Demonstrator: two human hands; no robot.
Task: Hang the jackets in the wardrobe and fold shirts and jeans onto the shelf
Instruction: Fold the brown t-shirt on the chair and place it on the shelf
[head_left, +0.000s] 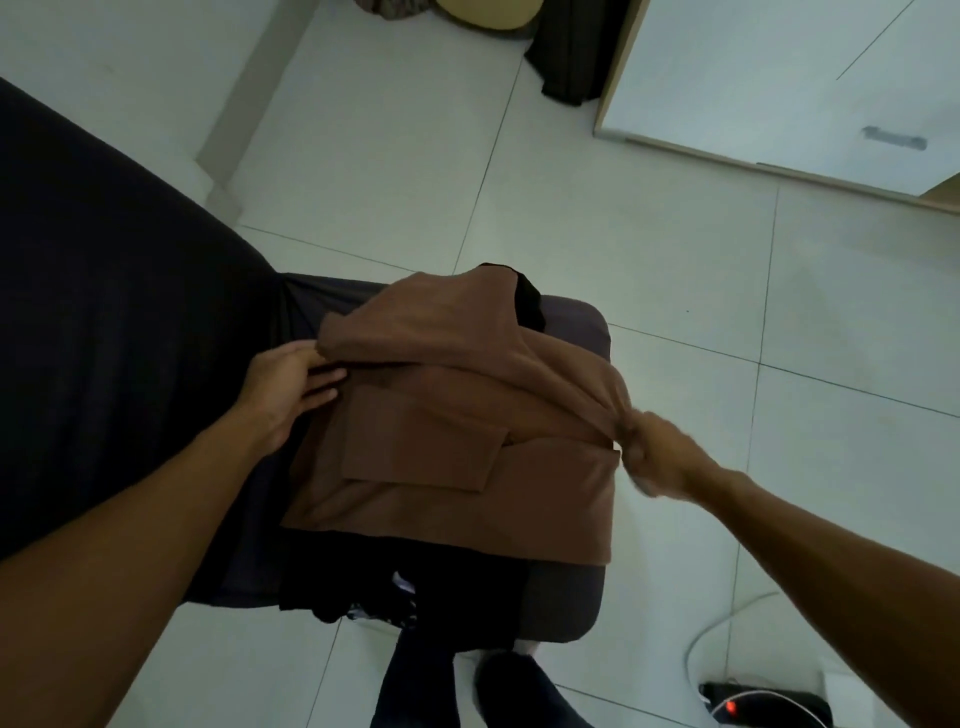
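A brown shirt (467, 441) lies partly folded on a dark grey padded stool (571, 613) in the middle of the head view. My left hand (291, 389) is at the shirt's left edge, fingers stretched out under a raised fold of brown cloth. My right hand (654, 452) is blurred at the shirt's right edge and grips a bunched piece of the cloth, pulling it taut. Dark garments (363, 597) lie under the shirt at the stool's near edge.
A black-covered sofa or bed (104, 312) fills the left. White wardrobe doors (779, 78) stand at the top right, with dark cloth (576, 52) hanging beside them. A power strip with a red light (753, 706) and white cable lie on the tiled floor at lower right.
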